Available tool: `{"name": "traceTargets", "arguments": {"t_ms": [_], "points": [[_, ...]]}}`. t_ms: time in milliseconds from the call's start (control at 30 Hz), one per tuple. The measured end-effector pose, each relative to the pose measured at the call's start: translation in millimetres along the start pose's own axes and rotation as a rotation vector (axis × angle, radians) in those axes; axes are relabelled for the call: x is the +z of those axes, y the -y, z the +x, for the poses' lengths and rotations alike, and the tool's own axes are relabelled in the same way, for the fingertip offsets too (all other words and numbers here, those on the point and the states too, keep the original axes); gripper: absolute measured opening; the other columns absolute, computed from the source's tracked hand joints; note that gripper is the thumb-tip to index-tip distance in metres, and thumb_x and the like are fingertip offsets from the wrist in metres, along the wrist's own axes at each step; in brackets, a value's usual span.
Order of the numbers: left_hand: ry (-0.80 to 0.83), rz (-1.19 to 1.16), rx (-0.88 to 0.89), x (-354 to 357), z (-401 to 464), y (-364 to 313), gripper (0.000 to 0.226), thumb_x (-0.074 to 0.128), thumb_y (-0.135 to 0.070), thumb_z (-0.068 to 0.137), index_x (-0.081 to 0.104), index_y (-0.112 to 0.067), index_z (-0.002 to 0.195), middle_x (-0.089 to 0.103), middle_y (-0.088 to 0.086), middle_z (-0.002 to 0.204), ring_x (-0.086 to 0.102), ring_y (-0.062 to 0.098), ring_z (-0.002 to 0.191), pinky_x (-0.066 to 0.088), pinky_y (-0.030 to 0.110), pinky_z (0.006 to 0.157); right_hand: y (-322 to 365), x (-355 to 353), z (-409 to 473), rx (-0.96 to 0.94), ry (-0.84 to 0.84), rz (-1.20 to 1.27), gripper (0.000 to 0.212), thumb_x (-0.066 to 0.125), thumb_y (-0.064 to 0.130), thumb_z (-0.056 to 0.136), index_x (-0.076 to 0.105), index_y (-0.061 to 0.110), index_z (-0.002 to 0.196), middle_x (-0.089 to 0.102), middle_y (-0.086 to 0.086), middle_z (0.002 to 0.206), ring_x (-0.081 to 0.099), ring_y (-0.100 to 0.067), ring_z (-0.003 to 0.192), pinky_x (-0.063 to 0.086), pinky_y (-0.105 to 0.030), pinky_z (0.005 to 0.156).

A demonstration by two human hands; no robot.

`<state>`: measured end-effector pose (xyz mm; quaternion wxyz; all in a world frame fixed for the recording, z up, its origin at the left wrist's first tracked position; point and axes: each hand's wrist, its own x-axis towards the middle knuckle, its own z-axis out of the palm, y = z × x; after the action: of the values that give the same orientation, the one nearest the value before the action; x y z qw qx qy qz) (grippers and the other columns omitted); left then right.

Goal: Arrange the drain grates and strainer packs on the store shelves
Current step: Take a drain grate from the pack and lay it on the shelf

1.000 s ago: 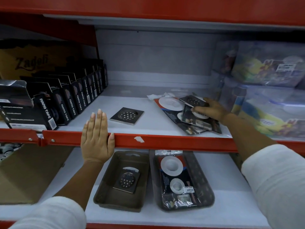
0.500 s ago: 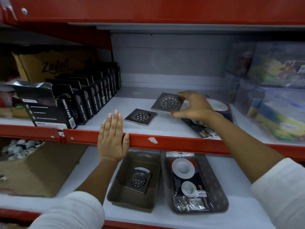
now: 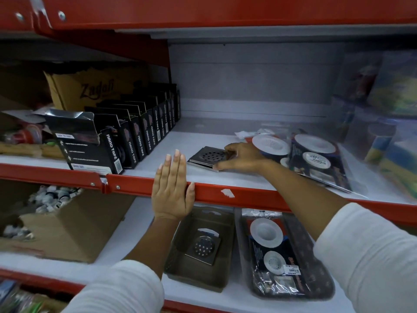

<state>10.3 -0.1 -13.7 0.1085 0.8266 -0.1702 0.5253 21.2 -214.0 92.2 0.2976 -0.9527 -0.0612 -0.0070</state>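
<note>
Head view shows the right hand (image 3: pixel 242 158) reaching onto the upper shelf (image 3: pixel 225 136), its fingers and thumb closed around the right edge of the drain grates (image 3: pixel 208 157). These look like two square grates, one lying on top of the other, flat on the white shelf. The left hand (image 3: pixel 172 188) holds nothing; it lies open and flat against the red shelf rail (image 3: pixel 248 195), fingers pointing up, thumb hooked over the edge.

Just right of the right hand, the strainer packs (image 3: pixel 313 154) lie loosely, overlapping each other and partly hanging toward the front edge. Left of the grates stands a row of black nano tape boxes (image 3: pixel 140 136). On the lower shelf, a brown tray (image 3: pixel 180 263) holds one more grate (image 3: pixel 204 246), and a dark tray (image 3: pixel 320 288) beside it holds another strainer pack (image 3: pixel 274 249).

I judge two risks. The upper grate can slide off the lower one if the hand lets go while they are not aligned, because smooth metal has little friction. Also, the right forearm passes close over the loose packs, so a careless pull back can drag them off the shelf.
</note>
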Motion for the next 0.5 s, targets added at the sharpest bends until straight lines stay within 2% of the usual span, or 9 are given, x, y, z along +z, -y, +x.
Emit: {"name": "traceTargets", "arguments": {"t_ms": [67, 200, 300, 367, 500], "points": [[0.01, 0.002, -0.005, 0, 1, 0, 0.061, 0.017, -0.039, 0.097, 0.022, -0.003, 0.147, 0.028, 0.009, 0.152, 0.013, 0.02, 0.147, 0.014, 0.036, 0.12, -1, 3, 4, -0.003, 0.024, -0.007, 0.061, 0.074, 0.061, 0.063, 0.064, 0.024, 0.11, 0.069, 0.007, 0.103, 0.063, -0.011, 0.092, 0.057, -0.029, 0.077], [0.026, 0.002, -0.012, 0, 0, 0, 0.061, 0.016, -0.039, 0.098, 0.023, -0.004, 0.146, 0.029, 0.008, 0.151, 0.012, 0.019, 0.147, 0.013, 0.036, 0.12, 4, 3, 8, -0.024, 0.088, -0.038, 0.058, 0.072, 0.057, 0.066, 0.063, 0.025, 0.113, 0.066, 0.006, 0.107, 0.061, -0.013, 0.098, 0.054, -0.03, 0.081], [0.024, 0.002, 0.001, 0, 0, 1, 0.06, 0.015, -0.04, 0.098, 0.018, -0.008, 0.149, 0.017, 0.005, 0.157, 0.012, 0.019, 0.147, 0.011, 0.035, 0.121, 8, -2, 10, -0.014, 0.148, -0.038, 0.061, 0.072, 0.052, 0.066, 0.061, 0.026, 0.119, 0.065, 0.006, 0.11, 0.059, -0.013, 0.102, 0.052, -0.027, 0.083], [0.023, -0.005, 0.007, 1, -1, 1, 0.061, 0.014, -0.04, 0.098, 0.012, -0.011, 0.151, 0.003, -0.001, 0.161, 0.011, 0.019, 0.147, 0.01, 0.035, 0.121, 9, -5, 10, 0.001, 0.193, -0.055, 0.056, 0.071, 0.048, 0.068, 0.061, 0.026, 0.119, 0.065, 0.006, 0.112, 0.059, -0.014, 0.104, 0.052, -0.031, 0.089], [0.038, -0.029, 0.005, 0, -1, 1, 0.061, 0.013, -0.041, 0.098, 0.009, -0.012, 0.151, -0.002, -0.003, 0.161, 0.009, 0.018, 0.148, 0.012, 0.036, 0.12, 14, -9, 3, 0.023, 0.248, -0.078, 0.059, 0.065, 0.044, 0.075, 0.053, 0.024, 0.13, 0.06, 0.003, 0.125, 0.054, -0.017, 0.112, 0.049, -0.037, 0.098]]}}
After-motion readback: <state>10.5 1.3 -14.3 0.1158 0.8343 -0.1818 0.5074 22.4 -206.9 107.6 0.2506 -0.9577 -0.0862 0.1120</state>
